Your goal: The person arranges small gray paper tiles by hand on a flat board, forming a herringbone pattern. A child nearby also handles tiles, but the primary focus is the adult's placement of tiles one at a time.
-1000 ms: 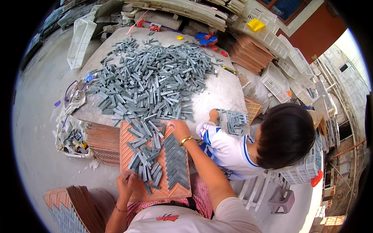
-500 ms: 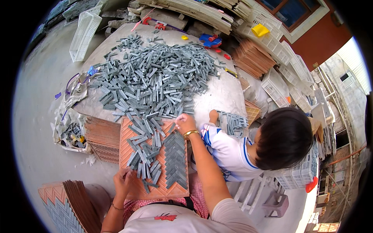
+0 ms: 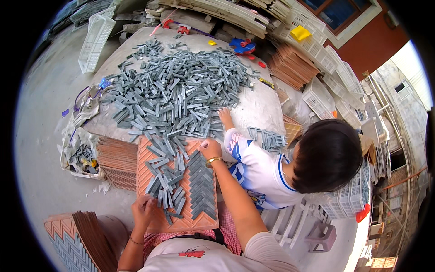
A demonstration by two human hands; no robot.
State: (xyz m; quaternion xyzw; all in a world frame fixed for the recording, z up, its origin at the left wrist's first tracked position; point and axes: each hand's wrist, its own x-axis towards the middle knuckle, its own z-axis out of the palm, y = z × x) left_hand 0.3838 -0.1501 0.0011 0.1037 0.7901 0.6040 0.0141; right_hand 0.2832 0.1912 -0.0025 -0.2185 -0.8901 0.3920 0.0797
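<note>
An orange tray with a herringbone pattern of grooves point(image 3: 144, 158) rests in front of me. Grey strip tiles laid in herringbone point(image 3: 202, 186) fill a band along its right side. Loose grey strips point(image 3: 167, 181) lie jumbled over its middle. My right hand point(image 3: 210, 148), with a gold bangle at the wrist, is closed at the far end of the laid band; its fingertips are partly hidden. At the tray's near left edge, my left hand point(image 3: 143, 207) has its fingers pinched together. Whatever either hand holds is too small or hidden to name.
A big heap of grey strips point(image 3: 176, 86) covers the table point(image 3: 260, 104). Close on my right, a child point(image 3: 272, 177) reaches toward the heap. Stacked orange trays point(image 3: 118, 156) stand left of mine, and more trays point(image 3: 74, 240) at lower left. White crates point(image 3: 319, 97) line the right.
The child's hand has moved left and away from me, from the small group of strips to the heap's edge. My right hand has curled more and come slightly nearer. My left hand stays about where it was.
</note>
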